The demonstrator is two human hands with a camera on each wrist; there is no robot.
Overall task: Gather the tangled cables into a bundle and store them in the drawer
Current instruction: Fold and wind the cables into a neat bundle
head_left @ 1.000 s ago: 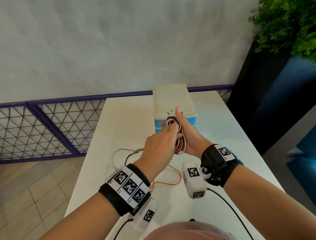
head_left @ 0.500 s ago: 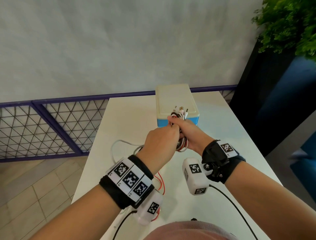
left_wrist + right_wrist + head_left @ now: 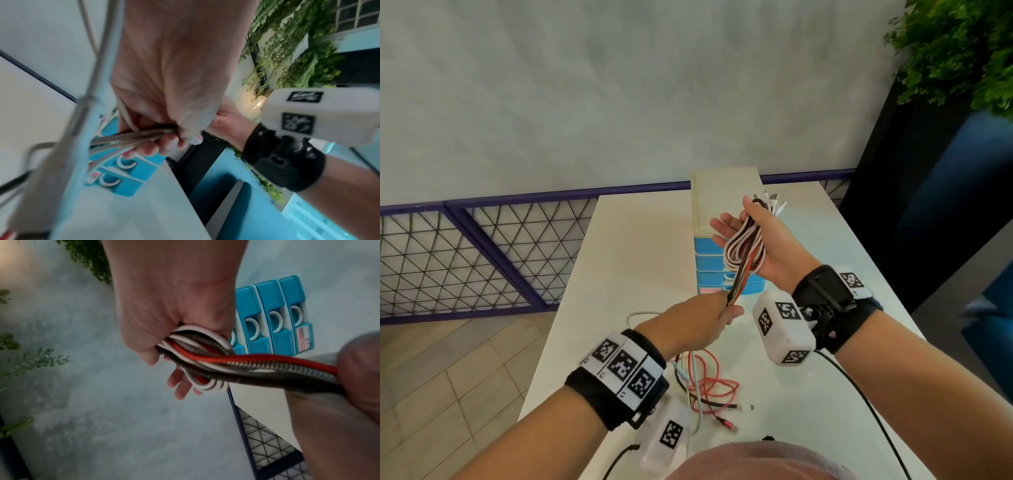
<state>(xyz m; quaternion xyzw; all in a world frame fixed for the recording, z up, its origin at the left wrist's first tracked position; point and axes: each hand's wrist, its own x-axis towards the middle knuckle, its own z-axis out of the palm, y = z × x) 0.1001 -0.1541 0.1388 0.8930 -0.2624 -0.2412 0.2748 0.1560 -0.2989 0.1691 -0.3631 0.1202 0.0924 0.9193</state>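
Observation:
My right hand (image 3: 732, 214) is raised palm up in front of the drawer unit (image 3: 722, 192). A coil of white, red and braided cables (image 3: 744, 246) is looped round its palm. The thumb presses the cable ends down while the fingers stay straight. Below it my left hand (image 3: 722, 308) pinches the strands that run down out of the coil. Seen from the right wrist, the right hand (image 3: 164, 356) holds the coil (image 3: 197, 345). The left wrist view shows the left hand (image 3: 174, 133) gripping the strands (image 3: 133, 136). More loose cable (image 3: 709, 383) lies tangled on the white table (image 3: 640, 257).
The drawer unit has several blue drawers (image 3: 267, 321), all closed, with white loop handles. A purple mesh railing (image 3: 482, 246) runs behind and left of the table. A green plant (image 3: 962, 51) in a dark planter stands at the right. Tiled floor lies below the table's left edge.
The hands have come apart. My left hand has slid down the strands towards me, and my right hand has turned palm up with the coil exposed.

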